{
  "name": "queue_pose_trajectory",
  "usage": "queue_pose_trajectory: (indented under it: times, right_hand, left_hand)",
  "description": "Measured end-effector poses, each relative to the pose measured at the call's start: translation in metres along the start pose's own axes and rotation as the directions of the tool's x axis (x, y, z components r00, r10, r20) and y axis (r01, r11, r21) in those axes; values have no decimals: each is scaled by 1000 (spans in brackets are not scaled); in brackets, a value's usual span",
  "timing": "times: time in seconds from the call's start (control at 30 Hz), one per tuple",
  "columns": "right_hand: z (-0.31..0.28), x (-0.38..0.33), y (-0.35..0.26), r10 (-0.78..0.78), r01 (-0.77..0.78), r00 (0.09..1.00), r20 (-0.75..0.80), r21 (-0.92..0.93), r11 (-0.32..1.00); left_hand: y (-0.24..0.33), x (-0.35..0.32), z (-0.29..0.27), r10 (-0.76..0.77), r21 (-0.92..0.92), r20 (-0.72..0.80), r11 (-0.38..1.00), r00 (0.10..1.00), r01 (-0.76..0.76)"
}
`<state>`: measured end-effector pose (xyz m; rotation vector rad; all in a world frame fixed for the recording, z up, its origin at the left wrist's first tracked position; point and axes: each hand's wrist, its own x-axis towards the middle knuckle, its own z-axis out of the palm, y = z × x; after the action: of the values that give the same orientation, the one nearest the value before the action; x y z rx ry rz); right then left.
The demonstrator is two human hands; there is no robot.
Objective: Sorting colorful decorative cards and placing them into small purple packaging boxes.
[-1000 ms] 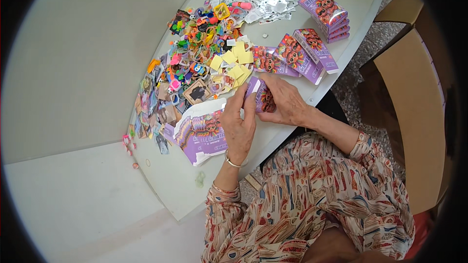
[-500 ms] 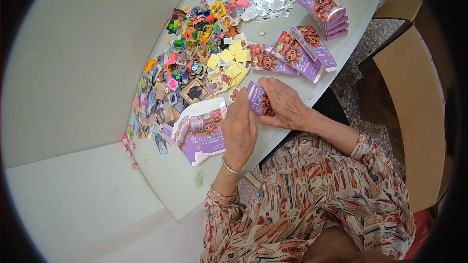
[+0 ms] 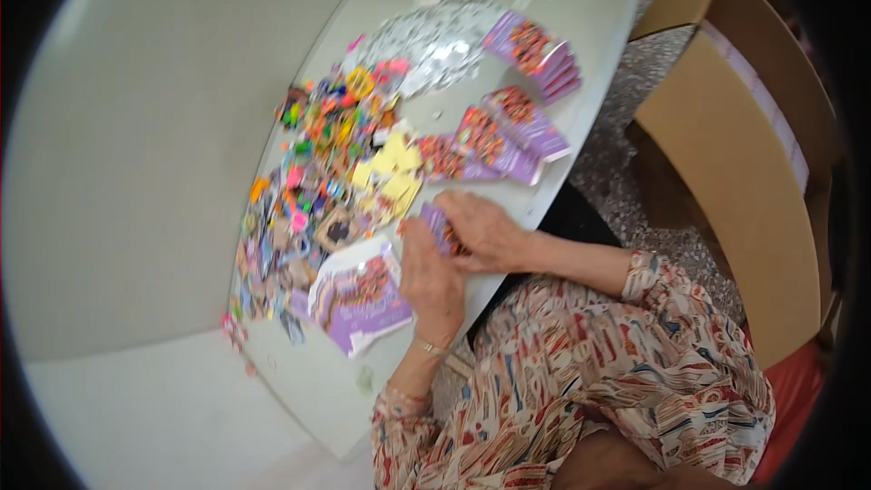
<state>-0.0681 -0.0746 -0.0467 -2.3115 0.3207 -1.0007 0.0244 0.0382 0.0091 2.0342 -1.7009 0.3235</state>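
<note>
The left hand (image 3: 431, 277) and the right hand (image 3: 485, 231) meet over the desk (image 3: 313, 390), with a small purple box (image 3: 438, 227) between them. Both hands are bent partly closed and hold the box from its 2 sides; blur hides just where the fingertips press. The box is near the right edge of the desk, and the right arm crosses that edge. A thin strip of pale desk shows between the hands and 3 purple boxes (image 3: 481, 141) that overlap. A wider patch of smooth desk runs from the flat purple sheets (image 3: 376, 308), left of the left hand, down to the near corner.

The sheets are thin and fanned, with a white rim. Yellow paper squares (image 3: 390, 163) lie beside a bumpy heap of bright little toys (image 3: 336, 136). Past them is a shiny pile of white slips (image 3: 426, 45), with a neat stack of purple boxes (image 3: 531, 45) to its right. A big brown cardboard box (image 3: 726, 181) stands beyond the right edge.
</note>
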Motion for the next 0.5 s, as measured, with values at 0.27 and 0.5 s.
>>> queue_pose_trajectory:
  times: [0.27, 0.5]
  right_hand:
    - [-38, 24, -24, 41, -25, 980, -194, 79, 997]
    - [-82, 107, 10, 60, -160, 948, -311, -305, 939]
  left_hand:
    - [0, 32, -36, -303, -680, 129, 666, 944, 307]
    - [10, 28, -22, -301, -709, 227, 601, 926, 369]
